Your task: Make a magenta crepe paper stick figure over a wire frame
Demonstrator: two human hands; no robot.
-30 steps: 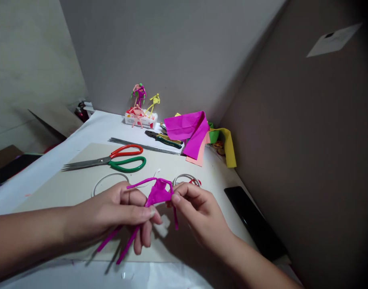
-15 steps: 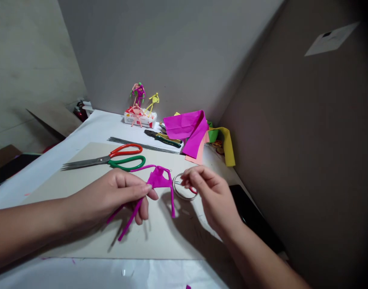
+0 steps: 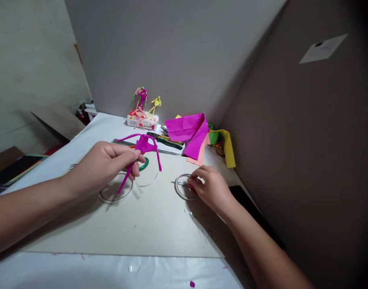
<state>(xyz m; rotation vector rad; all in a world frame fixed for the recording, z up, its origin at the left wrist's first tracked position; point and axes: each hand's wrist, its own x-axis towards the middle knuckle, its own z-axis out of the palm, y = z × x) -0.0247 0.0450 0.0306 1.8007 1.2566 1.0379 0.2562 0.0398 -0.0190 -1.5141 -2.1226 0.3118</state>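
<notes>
At 9 o'clock the left hand (image 3: 102, 166) hides most of the scissors (image 3: 143, 163), leaving one green handle showing; at 4 o'clock the right hand (image 3: 212, 188) mostly covers a small red item (image 3: 190, 186) in the wire ring (image 3: 175, 188).

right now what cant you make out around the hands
Head view:
The scissors: blades and red handle mostly behind the left hand and magenta pipe-cleaner figure.
The wire coil: what the right hand pinches is covered by its fingers.
Small pieces behind the magenta crepe paper: too small, partly hidden.
</notes>
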